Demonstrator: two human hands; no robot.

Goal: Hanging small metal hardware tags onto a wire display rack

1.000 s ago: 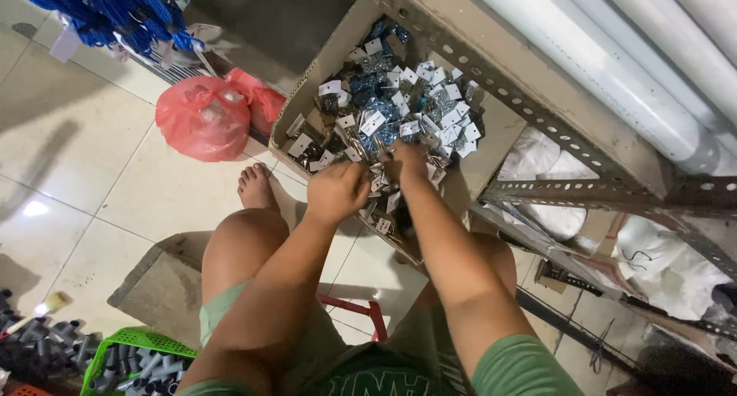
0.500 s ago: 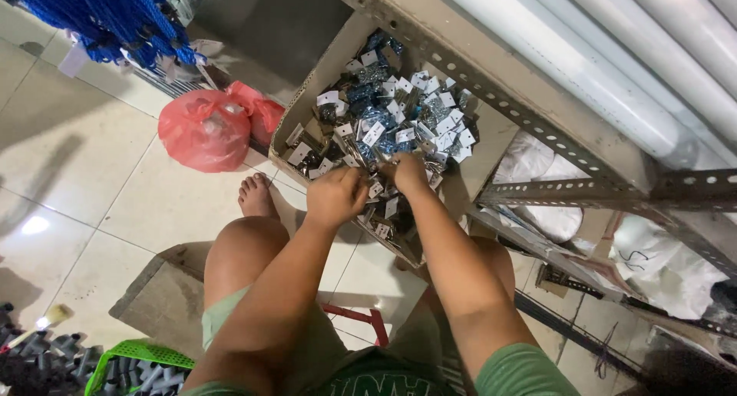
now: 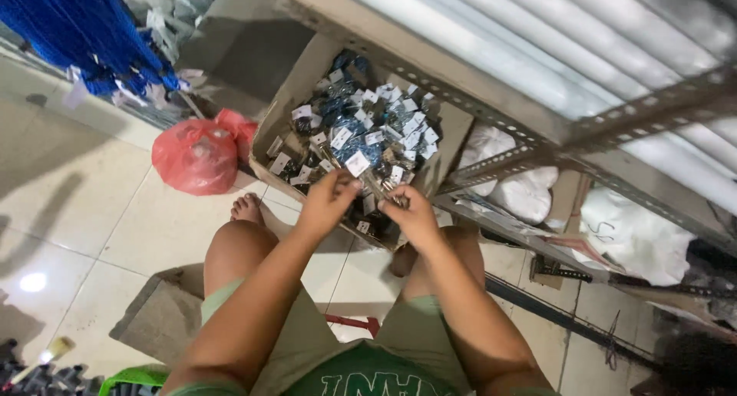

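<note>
Over the near edge of the open brown cardboard box of small tagged blue packets, the left hand and right hand pinch one white-tagged packet between closed fingers. Left of the box, a red plastic bag sits on the pale tiled floor; a grey perforated metal rack stands right of it.

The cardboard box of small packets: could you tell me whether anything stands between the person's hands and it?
Nothing visible does. The left hand and right hand are already over the near edge of the cardboard box, among the small packets. The metal shelf frame lies to the right, clear of both hands.
</note>
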